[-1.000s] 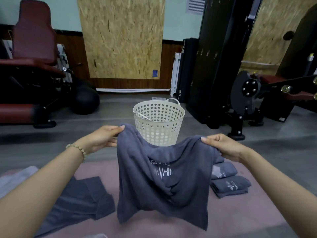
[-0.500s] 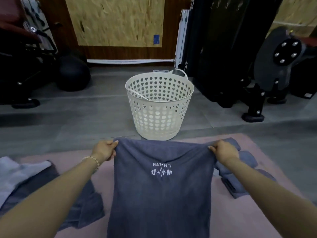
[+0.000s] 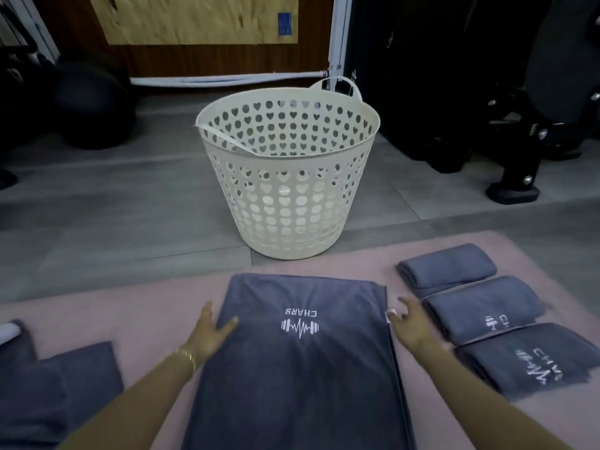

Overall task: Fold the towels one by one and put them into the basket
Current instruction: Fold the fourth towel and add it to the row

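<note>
White lettering "CHARS" with a barbell-and-pulse logo, upside down to the camera, on the flat grey towel (image 3: 298,378). Partly legible "CH" on the middle folded towel (image 3: 470,306); "CHA" on the nearest folded towel (image 3: 506,352).

Grey towel (image 3: 292,368) with white logo, cream heart-holed basket (image 3: 285,203), pink mat (image 3: 156,313)

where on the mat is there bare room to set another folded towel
Bare mat lies between the spread towel and the unfolded pile, though the left hand rests there. Grey floor left of the basket is open too. The right is crowded: three folded towels sit close together, the right hand filling the gap beside them.
</note>
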